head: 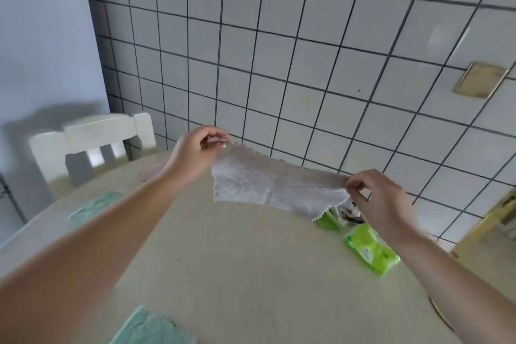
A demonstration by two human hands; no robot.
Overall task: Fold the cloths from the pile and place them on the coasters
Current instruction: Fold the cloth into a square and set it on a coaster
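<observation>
A pale grey cloth (262,187) with a scalloped edge hangs stretched in the air above the round beige table (251,265). My left hand (199,149) pinches its far left corner. My right hand (379,195) pinches its right corner, lower and nearer to me. The cloth's lower edge droops toward the table. A teal item (152,328) lies at the table's near edge and another teal item (95,205) sits at the left; I cannot tell whether they are cloths or coasters. A faint pinkish item (152,173) lies behind my left forearm, partly hidden.
A green wipes packet (371,250) lies on the table's right side, with a second green packet (328,220) and small dark items just behind it under the cloth. A white chair (92,142) stands at the far left. A tiled wall is right behind the table.
</observation>
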